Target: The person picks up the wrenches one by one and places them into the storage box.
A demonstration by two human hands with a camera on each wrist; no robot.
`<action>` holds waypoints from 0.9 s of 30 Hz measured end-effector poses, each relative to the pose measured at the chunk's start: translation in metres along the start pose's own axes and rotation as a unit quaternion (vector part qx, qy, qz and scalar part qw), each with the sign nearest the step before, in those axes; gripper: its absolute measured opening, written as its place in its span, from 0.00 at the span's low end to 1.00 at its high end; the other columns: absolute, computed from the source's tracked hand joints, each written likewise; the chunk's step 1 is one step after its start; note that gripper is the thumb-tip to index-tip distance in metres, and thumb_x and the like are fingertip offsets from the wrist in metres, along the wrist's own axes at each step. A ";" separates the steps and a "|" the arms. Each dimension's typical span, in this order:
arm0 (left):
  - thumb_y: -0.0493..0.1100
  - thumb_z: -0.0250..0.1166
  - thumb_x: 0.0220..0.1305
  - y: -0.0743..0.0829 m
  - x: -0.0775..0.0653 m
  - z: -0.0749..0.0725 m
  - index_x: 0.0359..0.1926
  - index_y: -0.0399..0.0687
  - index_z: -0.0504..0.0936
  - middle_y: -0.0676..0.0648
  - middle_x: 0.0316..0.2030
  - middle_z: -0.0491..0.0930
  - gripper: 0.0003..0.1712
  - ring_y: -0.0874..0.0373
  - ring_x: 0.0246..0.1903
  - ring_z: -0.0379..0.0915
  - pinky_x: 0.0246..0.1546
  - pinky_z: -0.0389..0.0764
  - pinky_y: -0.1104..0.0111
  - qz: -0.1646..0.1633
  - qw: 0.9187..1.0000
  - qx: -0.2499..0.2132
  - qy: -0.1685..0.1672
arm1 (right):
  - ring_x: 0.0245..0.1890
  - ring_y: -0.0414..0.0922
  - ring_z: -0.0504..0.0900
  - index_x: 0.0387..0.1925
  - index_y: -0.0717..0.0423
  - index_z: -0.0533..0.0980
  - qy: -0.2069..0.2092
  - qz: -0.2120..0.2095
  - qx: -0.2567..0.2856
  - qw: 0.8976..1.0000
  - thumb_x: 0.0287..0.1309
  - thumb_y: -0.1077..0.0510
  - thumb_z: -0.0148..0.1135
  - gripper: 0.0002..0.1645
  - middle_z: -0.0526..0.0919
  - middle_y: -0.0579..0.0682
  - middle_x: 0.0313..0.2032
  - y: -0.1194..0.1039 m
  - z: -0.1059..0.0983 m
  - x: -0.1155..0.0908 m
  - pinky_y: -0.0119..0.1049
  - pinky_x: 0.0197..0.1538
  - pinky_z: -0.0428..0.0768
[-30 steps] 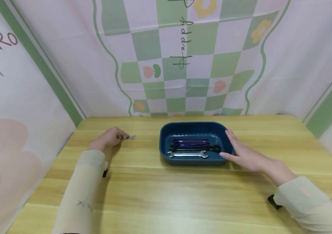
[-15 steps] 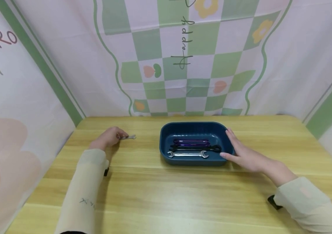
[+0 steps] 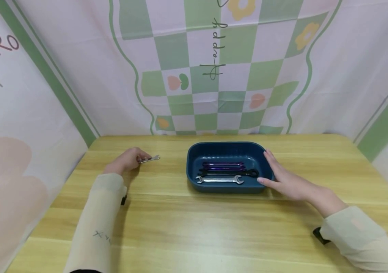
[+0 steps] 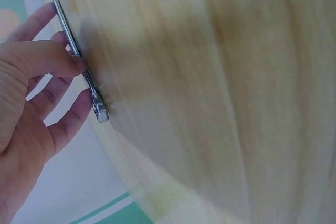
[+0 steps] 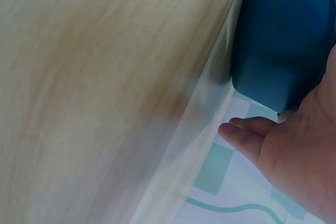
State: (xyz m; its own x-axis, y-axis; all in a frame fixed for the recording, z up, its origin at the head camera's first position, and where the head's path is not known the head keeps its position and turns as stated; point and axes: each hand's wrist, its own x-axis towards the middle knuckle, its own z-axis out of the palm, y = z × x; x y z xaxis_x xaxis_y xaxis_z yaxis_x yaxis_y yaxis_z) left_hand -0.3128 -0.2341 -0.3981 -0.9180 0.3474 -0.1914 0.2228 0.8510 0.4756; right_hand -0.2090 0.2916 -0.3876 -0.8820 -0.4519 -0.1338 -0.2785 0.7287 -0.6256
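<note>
Between thumb and fingers, my left hand point(image 3: 128, 160) pinches a small silver wrench point(image 3: 153, 158) near the left back of the table. In the left wrist view the wrench point(image 4: 67, 32) is held by its shank, tilted, close over the wood. My right hand point(image 3: 287, 184) rests on the right end of a dark blue box point(image 3: 228, 190), fingers extended along the rim and thumb over the front corner. Inside the box lie a silver open-ended wrench point(image 3: 219, 180), a black ring-ended wrench point(image 3: 228, 173) and purple wrenches point(image 3: 223, 165), side by side.
The light wooden table point(image 3: 194, 227) ends at the back against a hanging cloth point(image 3: 204, 102) with green checks. More printed cloth point(image 3: 30, 113) hangs along the left side. The box stands near the table's back, right of the left hand.
The free end of the silver wrench in my left hand has tipped up slightly. The right hand and the box have stayed in place.
</note>
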 end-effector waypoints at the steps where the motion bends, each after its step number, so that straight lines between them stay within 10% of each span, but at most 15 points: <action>1: 0.16 0.56 0.57 0.000 0.000 0.000 0.57 0.40 0.85 0.37 0.48 0.82 0.30 0.44 0.46 0.76 0.52 0.80 0.52 0.002 1.000 0.001 -0.002 | 0.75 0.72 0.34 0.80 0.55 0.23 0.000 0.001 0.000 1.000 0.76 0.43 0.54 0.58 0.19 0.59 0.78 0.000 0.000 0.000 0.72 0.70 0.44; 16: 0.14 0.57 0.51 -0.002 0.002 -0.001 0.58 0.34 0.84 0.43 0.35 0.80 0.33 0.50 0.36 0.71 0.39 0.76 0.62 0.042 0.999 0.020 -0.017 | 0.75 0.72 0.34 0.80 0.55 0.23 -0.003 0.002 0.003 1.000 0.77 0.43 0.54 0.58 0.18 0.58 0.78 0.000 0.000 0.001 0.72 0.70 0.44; 27: 0.16 0.59 0.52 0.010 0.001 -0.004 0.61 0.38 0.83 0.38 0.44 0.83 0.34 0.45 0.45 0.78 0.51 0.80 0.51 0.018 0.999 0.030 -0.032 | 0.76 0.72 0.34 0.79 0.55 0.22 -0.003 0.004 0.001 1.000 0.76 0.42 0.54 0.59 0.18 0.57 0.78 0.001 0.000 0.001 0.72 0.70 0.44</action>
State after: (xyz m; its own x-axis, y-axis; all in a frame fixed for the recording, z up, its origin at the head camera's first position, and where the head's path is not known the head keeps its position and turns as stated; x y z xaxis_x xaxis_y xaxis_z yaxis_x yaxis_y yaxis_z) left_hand -0.3128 -0.2274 -0.3900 -0.8867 0.4011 -0.2302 0.2765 0.8588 0.4314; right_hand -0.2101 0.2922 -0.3881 -0.8822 -0.4489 -0.1424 -0.2711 0.7314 -0.6258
